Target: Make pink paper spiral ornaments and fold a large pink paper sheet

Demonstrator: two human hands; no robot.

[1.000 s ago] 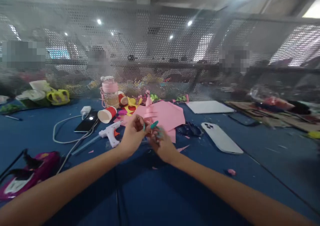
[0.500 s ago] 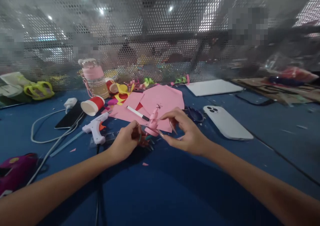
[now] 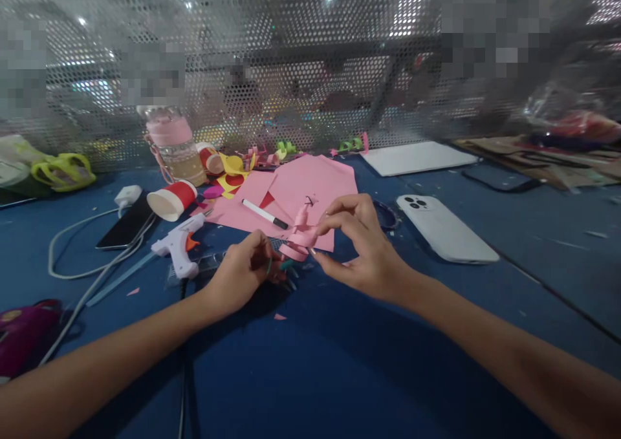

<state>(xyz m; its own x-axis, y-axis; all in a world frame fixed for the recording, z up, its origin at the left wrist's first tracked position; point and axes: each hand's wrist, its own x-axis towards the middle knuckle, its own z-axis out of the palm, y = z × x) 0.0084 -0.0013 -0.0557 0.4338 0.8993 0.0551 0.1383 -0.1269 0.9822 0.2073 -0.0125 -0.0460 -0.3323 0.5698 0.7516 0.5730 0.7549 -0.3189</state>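
Note:
A small coiled pink paper piece point(image 3: 297, 248) with a narrow, pointed top stands between my two hands. On its left side, my left hand point(image 3: 241, 272) has its fingers closed at the base of the piece. A teal thing point(image 3: 286, 265) shows by these fingertips, with slim pointed tips below it; I cannot make out what it is. From the right, my right hand point(image 3: 366, 251) pinches the edge of the curled paper with thumb and fingers. Just behind lie a white marker with a black cap point(image 3: 264, 213) and large pink paper sheets point(image 3: 315, 183).
To the left are a glue gun point(image 3: 179, 245), a dark phone point(image 3: 127, 222) with a white cable, a red paper cup point(image 3: 172, 200) and a drink bottle point(image 3: 173, 145). A white phone point(image 3: 446, 229) lies right. A perforated metal screen point(image 3: 310, 96) stands behind.
My right hand's fingers have closed in on the paper, whose upper band now bulges out to the right. My left hand stays at its side. The whole view has shifted slightly.

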